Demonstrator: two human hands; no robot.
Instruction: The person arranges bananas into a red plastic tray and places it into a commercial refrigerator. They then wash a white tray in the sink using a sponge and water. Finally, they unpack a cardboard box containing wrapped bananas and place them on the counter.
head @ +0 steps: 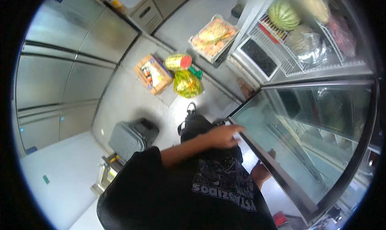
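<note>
My left hand point(226, 136) reaches across my body, its fingers partly curled beside the near edge of an open glass refrigerator door point(289, 139); whether it touches the frame cannot be told. Lower along that edge is my right hand point(261, 172), wrapped around the door frame, with fingers showing dimly through the glass. The open refrigerator's wire shelves point(268, 40) hold a whole watermelon point(283, 14) and plastic-wrapped items point(304, 43).
On the floor ahead lie a cardboard box point(162, 87) of food, a cut watermelon point(178, 62) and a yellow-green plastic bag point(187, 84). Beyond stands a white crate point(193, 43) of produce. Steel cabinets point(90, 55) line the left, near a grey bin point(125, 141).
</note>
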